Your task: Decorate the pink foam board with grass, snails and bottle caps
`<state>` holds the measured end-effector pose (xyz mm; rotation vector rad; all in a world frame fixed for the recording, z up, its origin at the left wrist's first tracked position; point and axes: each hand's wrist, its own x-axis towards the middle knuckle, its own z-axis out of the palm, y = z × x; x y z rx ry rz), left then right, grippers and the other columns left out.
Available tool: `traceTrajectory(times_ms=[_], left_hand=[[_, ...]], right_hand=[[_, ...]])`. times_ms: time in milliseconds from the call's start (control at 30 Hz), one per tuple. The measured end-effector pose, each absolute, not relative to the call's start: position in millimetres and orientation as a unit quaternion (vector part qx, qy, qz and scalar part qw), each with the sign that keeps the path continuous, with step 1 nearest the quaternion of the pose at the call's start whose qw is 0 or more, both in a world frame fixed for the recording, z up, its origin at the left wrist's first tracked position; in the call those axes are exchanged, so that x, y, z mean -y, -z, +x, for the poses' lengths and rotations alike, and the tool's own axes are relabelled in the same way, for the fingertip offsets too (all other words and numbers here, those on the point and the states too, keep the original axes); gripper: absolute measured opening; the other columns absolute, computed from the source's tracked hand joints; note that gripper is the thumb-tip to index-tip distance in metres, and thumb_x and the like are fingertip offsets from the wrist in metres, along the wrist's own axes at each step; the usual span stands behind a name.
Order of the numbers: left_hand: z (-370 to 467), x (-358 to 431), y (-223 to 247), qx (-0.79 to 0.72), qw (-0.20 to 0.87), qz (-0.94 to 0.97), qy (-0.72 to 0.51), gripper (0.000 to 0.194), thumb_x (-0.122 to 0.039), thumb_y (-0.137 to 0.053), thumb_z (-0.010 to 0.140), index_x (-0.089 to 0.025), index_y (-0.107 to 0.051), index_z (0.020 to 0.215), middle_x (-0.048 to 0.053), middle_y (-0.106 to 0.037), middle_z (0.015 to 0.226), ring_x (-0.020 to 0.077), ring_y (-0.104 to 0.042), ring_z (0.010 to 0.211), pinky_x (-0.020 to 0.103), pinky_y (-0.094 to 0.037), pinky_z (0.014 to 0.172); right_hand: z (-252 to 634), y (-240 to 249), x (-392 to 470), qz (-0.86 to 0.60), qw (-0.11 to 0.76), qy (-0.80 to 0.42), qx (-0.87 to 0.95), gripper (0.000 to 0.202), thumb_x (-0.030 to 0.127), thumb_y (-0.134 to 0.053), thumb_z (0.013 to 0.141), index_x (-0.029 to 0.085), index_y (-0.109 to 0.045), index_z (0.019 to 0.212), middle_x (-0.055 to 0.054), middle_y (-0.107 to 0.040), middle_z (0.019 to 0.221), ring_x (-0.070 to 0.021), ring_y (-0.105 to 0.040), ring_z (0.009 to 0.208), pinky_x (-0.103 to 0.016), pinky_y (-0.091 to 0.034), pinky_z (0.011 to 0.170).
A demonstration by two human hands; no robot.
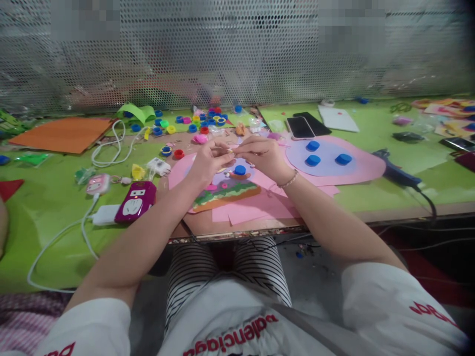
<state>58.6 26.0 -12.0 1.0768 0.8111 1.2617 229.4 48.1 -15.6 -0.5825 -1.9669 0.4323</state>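
My left hand [211, 162] and my right hand [262, 154] meet fingertip to fingertip over the pink paper craft in front of me. Both are pinched closed on something small and pale, too tiny to name. Beneath them lies a pink and lilac paper cut-out [183, 174] with a green and orange strip [227, 197] along its lower edge. A blue bottle cap [240, 170] sits on it, just below my fingers. Right of my right hand, a second pink and lilac cut-out [365, 165] carries blue caps [312, 160].
Colourful caps [211, 118] are scattered at the back. A purple power bank [136, 201] with white cables lies at left, near orange paper [65, 134]. A phone [300, 127] and a dark blue glue gun [397, 170] lie at right. Perforated metal [222, 54] bounds the table's back.
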Motion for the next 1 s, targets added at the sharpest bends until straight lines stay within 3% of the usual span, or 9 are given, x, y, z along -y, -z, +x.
traceTrajectory(times_ms=[333,600,767,1000], left_hand=[[57.0,-26.9,11.0,-0.334,0.64,0.453,-0.524,0.035,-0.018,-0.079,0.056,-0.016,-0.052,0.077,-0.004,-0.064,0.066,0.0102,-0.062,0.054,0.026,-0.052,0.061],[56.1,-25.4,10.6,-0.305,0.684,0.453,-0.484,0.038,-0.027,-0.081,0.059,-0.017,-0.05,0.08,-0.002,-0.066,0.061,0.01,-0.063,0.054,0.022,-0.051,0.058],[55.7,-27.7,15.2,-0.291,0.699,0.455,-0.469,0.037,-0.035,-0.079,0.063,-0.018,-0.05,0.08,-0.002,-0.067,0.063,0.0095,-0.064,0.057,0.02,-0.051,0.058],[57.2,-25.8,14.4,-0.299,0.721,0.418,-0.465,0.026,-0.03,-0.073,0.072,-0.017,-0.052,0.08,-0.002,-0.067,0.067,0.0081,-0.064,0.058,0.018,-0.052,0.059]], right_hand=[[231.3,17.7,-52.2,-0.239,0.493,-0.133,0.826,0.013,0.03,-0.064,0.082,0.024,-0.072,0.091,-0.003,-0.068,0.087,-0.0149,-0.062,0.08,-0.03,-0.051,0.07],[229.8,12.5,-47.1,-0.203,0.523,-0.177,0.808,0.009,0.029,-0.067,0.08,0.022,-0.072,0.084,-0.002,-0.067,0.077,-0.0131,-0.062,0.073,-0.027,-0.05,0.065],[227.2,12.1,-44.2,-0.219,0.532,-0.185,0.797,0.015,0.035,-0.066,0.08,0.021,-0.07,0.079,-0.001,-0.065,0.074,-0.0118,-0.06,0.07,-0.026,-0.049,0.064],[223.5,12.8,-42.2,-0.238,0.532,-0.188,0.791,0.024,0.041,-0.062,0.083,0.018,-0.065,0.077,-0.001,-0.061,0.072,-0.0104,-0.057,0.068,-0.023,-0.047,0.061]])
